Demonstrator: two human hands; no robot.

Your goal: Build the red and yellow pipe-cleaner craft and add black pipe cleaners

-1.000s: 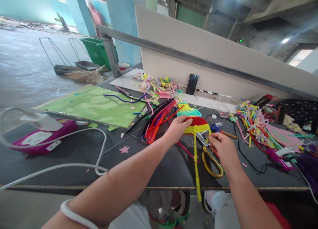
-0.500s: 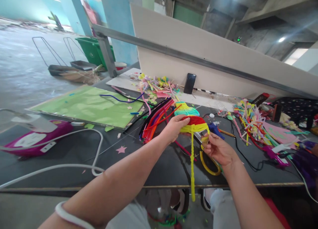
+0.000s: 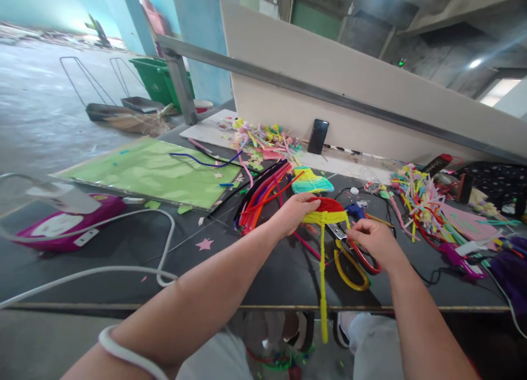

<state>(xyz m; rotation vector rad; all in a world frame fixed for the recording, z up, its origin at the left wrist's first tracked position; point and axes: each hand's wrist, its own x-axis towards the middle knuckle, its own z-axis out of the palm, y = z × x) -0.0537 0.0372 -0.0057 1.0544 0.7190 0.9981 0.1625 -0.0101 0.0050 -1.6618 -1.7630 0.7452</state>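
Over the head feed I'm seeing the right hand [image 3: 373, 238] shifting since half a second ago, uncovering the pivot and red loop of the steel scissors with red and yellow handles [image 3: 338, 232]; I'm reading that as the bright yellow fuzzy strand [image 3: 348, 224] being bent or drawn out at the corner. The flat red-and-yellow fuzzy-stem piece [image 3: 327, 208] is sitting between the hands, above the dark grey tabletop [image 3: 267, 284]: left hand [image 3: 300, 211] pinching its left end, thumb on top, right thumb and fingertips pinching the strand just off its near-right corner. A long yellow stem [image 3: 323, 270] is hanging past the near edge. I can't tell whether the right fingers are touching the scissors.
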